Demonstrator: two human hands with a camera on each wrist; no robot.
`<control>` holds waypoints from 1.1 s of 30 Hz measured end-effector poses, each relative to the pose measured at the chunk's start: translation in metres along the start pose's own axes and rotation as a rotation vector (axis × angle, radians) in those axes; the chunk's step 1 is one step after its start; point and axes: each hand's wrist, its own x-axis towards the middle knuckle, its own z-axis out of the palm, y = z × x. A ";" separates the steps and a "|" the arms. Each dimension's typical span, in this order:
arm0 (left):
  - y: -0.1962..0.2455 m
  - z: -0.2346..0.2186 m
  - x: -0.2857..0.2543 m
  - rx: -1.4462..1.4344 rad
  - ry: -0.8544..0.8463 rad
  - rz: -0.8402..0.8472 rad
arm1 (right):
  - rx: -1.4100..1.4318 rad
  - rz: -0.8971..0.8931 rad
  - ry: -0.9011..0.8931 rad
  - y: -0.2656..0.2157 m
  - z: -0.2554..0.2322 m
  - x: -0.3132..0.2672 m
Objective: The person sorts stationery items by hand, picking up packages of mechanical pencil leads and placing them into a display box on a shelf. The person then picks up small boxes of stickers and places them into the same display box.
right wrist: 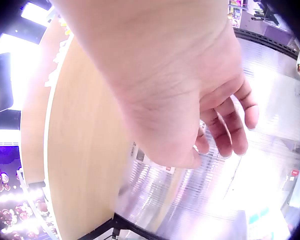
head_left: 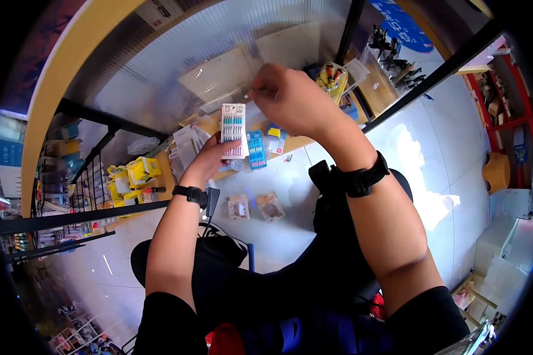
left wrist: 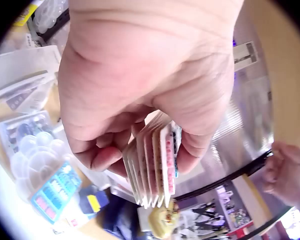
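A person's left hand (head_left: 207, 158) grips a fanned stack of cards (head_left: 233, 123) between thumb and fingers, beside a blue case (head_left: 256, 149) in the head view; at right, the raised right hand (head_left: 291, 97) bends its fingers, its hold unclear.

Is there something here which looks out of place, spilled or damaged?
Two small packages lie on the floor, while other goods sit on the wooden shelf, so they may be misplaced or set aside. The cards in the left hand are a little fanned, which seems normal. I see nothing spilled or damaged.
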 end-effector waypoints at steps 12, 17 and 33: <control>0.088 0.031 -0.159 -0.310 -0.186 0.318 | 0.755 0.077 -0.208 -0.050 0.069 -0.009; 0.085 0.022 -0.170 -0.397 -0.166 0.391 | 0.928 0.094 -0.226 -0.068 0.064 -0.014; 0.075 0.016 -0.171 -0.332 -0.176 0.460 | 1.022 0.077 -0.144 -0.054 0.092 -0.020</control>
